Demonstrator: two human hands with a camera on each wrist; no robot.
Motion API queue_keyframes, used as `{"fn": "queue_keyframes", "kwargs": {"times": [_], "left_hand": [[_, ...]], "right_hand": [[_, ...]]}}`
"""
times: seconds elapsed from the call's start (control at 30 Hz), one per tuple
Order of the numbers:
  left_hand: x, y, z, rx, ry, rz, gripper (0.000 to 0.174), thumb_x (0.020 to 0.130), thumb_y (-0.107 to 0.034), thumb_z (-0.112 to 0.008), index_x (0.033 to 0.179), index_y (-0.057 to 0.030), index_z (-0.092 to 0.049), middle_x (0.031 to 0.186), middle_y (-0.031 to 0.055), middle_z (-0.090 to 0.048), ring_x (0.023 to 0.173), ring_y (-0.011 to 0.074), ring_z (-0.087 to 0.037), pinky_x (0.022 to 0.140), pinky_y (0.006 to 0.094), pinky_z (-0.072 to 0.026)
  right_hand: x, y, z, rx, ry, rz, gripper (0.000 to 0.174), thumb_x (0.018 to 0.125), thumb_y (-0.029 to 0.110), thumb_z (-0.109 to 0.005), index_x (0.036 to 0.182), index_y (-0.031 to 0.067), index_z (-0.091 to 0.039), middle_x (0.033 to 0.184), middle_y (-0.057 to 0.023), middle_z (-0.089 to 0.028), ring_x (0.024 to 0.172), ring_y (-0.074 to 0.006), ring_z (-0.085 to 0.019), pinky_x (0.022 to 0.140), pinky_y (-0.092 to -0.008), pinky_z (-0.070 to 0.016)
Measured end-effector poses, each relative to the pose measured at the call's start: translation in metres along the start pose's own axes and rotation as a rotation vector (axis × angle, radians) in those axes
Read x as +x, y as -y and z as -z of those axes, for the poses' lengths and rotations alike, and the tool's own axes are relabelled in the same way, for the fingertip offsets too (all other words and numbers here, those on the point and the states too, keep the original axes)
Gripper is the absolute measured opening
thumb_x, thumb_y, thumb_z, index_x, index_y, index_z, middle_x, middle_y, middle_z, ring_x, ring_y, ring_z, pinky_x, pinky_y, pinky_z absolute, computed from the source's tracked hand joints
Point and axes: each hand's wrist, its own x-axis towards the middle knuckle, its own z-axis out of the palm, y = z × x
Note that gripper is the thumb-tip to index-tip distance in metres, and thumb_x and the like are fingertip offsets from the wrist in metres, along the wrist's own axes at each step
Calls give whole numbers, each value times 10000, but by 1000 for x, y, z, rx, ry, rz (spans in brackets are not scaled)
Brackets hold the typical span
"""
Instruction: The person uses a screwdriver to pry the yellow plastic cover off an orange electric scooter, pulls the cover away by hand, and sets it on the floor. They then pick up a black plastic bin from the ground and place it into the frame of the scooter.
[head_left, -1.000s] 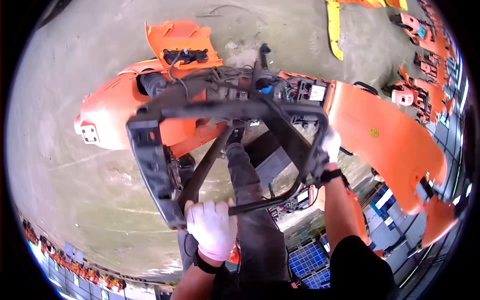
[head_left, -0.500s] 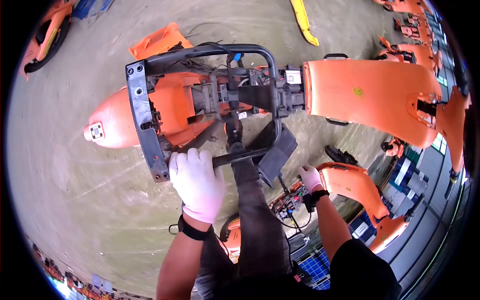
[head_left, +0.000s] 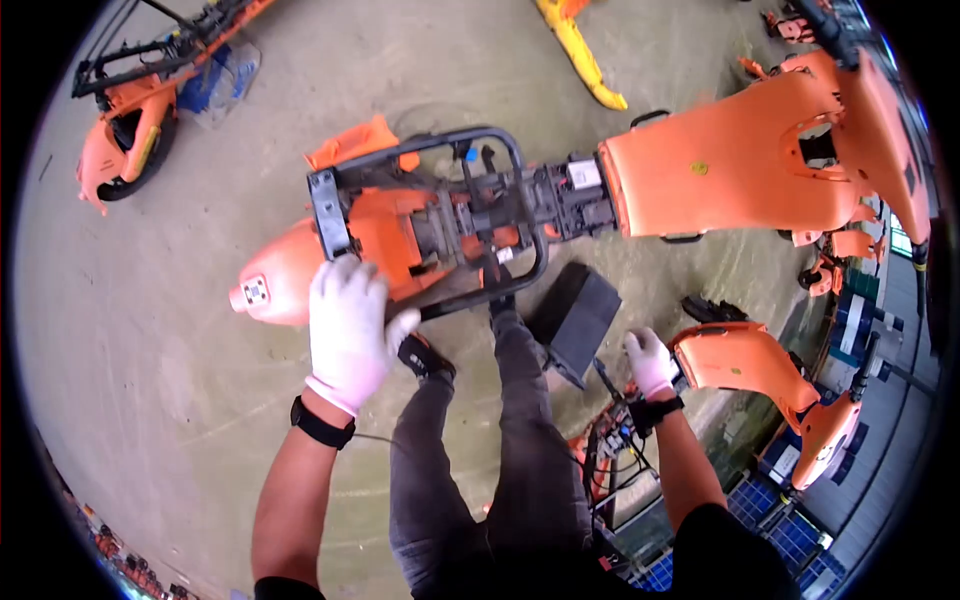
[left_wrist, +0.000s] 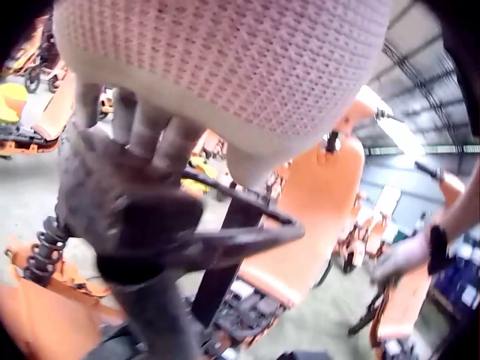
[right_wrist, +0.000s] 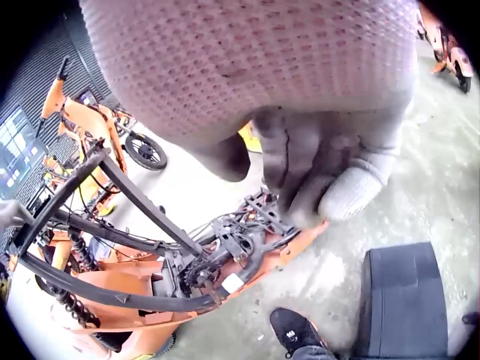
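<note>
A stripped orange motor scooter [head_left: 290, 270] stands across the head view, its inner parts bare. Over it a black tubular frame [right_wrist: 120, 298] slants upward in the right wrist view, with a dark metal bracket [head_left: 330, 213] across its raised end. My gloved left hand [head_left: 345, 335] holds that bracketed end; in the left wrist view its fingers [left_wrist: 146, 127] reach over the bracket and the thumb stands apart. My gloved right hand [head_left: 650, 360] hangs loosely curled and holds nothing, apart from the frame.
A black box [head_left: 585, 320] stands on the floor beside the scooter, close to my feet. The scooter's orange front panel [head_left: 730, 170] extends to the right. Another orange scooter [head_left: 745, 360] is at lower right. A yellow part [head_left: 580, 55] lies beyond.
The frame has sunk lower over the scooter, its bracketed end still at my left hand. The right hand has let go of the frame and drawn back to the right.
</note>
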Motion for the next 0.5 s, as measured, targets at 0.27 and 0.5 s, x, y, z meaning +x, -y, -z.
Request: {"fn": "queue_keyframes", "kwargs": {"times": [0.27,0.5], "left_hand": [[15,21,-7,402,541,-406,690,861,-677,-470,928,-37,-720,890,118,-672,1028,294,-589,1150,531,-175],[22,13,-16,481,570,-377,633,924,-595,-405,784,-67,-724,766,115,-676,822,287,-621,867,425,-367]], "right_hand": [[-40,180,262,-645,-1045,664,311,881,91,-643,1176,12,-583,1137,-160,-613,1037,-321,-579,904,-408,-451],[-10,199,463,-941,-1209,384,516,935,311,-616,1300,-34,-501,1224,-221,-595,1101,-362,-571,967,-424,-431]]}}
